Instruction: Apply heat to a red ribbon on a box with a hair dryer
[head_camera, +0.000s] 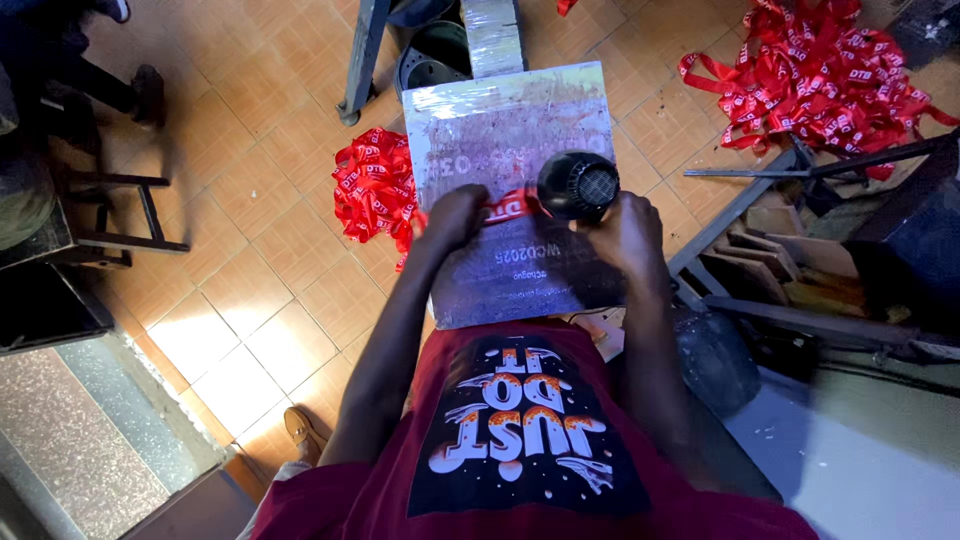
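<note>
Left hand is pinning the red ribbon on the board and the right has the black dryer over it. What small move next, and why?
Probably sweep the black dryer slowly leftward along the red ribbon. The right hand holds it over the ribbon's right end, while the left hand presses the ribbon flat on the silvery board; the stretch toward the left hand looks uncovered.

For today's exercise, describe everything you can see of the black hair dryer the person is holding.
The hair dryer is black, rounded, plastic-looking, with a grey mesh grille at its rear facing the camera. The right hand grips it from below, nozzle aimed down at the red ribbon on the board. Its nozzle and cord are hidden.
</note>
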